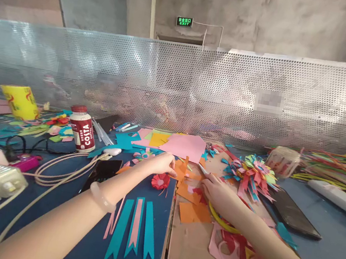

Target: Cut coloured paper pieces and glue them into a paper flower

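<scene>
Mid-table, on the blue mat (97, 240), both hands work a heap of orange paper scraps (187, 189). Left hand (162, 164): fingers curled down, tips pinching the edge of an orange scrap; a pale bangle (101, 197) sits on that wrist. Right hand (217, 191): knuckles up, closed around a thin pale tool whose tip (203, 169) pokes out toward the left hand; can't tell what it is. Red paper flower (160, 181) lies just below the left hand. Teal and pink ribbon strips (134, 229) lie nearer the body. Pink sheet (185, 146) behind the hands. Coffee bottle (83, 128) and yellow cup (20, 101) far left, phone (294, 214) right.
</scene>
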A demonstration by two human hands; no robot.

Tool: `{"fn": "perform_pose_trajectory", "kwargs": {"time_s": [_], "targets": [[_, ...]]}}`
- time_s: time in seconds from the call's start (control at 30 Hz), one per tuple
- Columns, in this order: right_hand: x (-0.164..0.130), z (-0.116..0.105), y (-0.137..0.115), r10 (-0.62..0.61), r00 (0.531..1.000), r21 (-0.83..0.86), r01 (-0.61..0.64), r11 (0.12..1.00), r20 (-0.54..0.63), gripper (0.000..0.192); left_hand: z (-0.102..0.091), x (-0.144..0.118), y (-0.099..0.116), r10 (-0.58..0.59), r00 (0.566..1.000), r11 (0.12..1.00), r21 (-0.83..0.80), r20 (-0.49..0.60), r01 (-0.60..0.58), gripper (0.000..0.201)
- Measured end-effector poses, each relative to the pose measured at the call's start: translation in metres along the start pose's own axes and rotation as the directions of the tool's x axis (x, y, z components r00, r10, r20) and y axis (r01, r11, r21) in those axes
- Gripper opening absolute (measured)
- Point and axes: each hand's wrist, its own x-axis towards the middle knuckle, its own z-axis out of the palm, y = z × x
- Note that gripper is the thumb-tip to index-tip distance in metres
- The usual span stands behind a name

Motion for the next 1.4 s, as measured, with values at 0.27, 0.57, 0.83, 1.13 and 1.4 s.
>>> {"fn": "perform_pose_trajectory", "kwargs": {"time_s": [0.27, 0.57, 0.83, 1.13, 1.4], "targets": [[0.001, -0.005, 0.000, -0.004, 0.998, -0.026, 0.006, 1.000, 0.065, 0.026, 0.000, 0.001, -0.003, -0.046, 0.998, 0.998, -0.035, -0.042, 0.045, 0.042], [-0.005, -0.019, 0.002, 0.171, 0.985, 0.109, -0.172, 0.979, 0.019, 0.027, 0.000, -0.002, -0.006, -0.050, 0.995, 0.991, -0.130, -0.092, 0.038, 0.039], [-0.028, -0.043, 0.028, 0.365, 0.826, 0.208, -0.484, 0.850, 0.428, 0.042, 0.002, -0.001, -0.007, -0.075, 0.992, 0.923, -0.384, -0.098, 0.032, 0.036], [-0.022, -0.026, 0.034, 0.462, 0.779, 0.219, -0.584, 0.782, 0.424, 0.034, -0.039, -0.002, -0.015, -0.065, 0.988, 0.447, -0.889, -0.143, -0.099, 0.034], [-0.026, -0.028, 0.058, 0.431, 0.736, 0.570, -0.677, 0.465, 0.523, 0.039, -0.005, -0.016, 0.080, 0.171, 0.877, -0.214, -0.852, 0.448, 0.477, 0.026]]}}
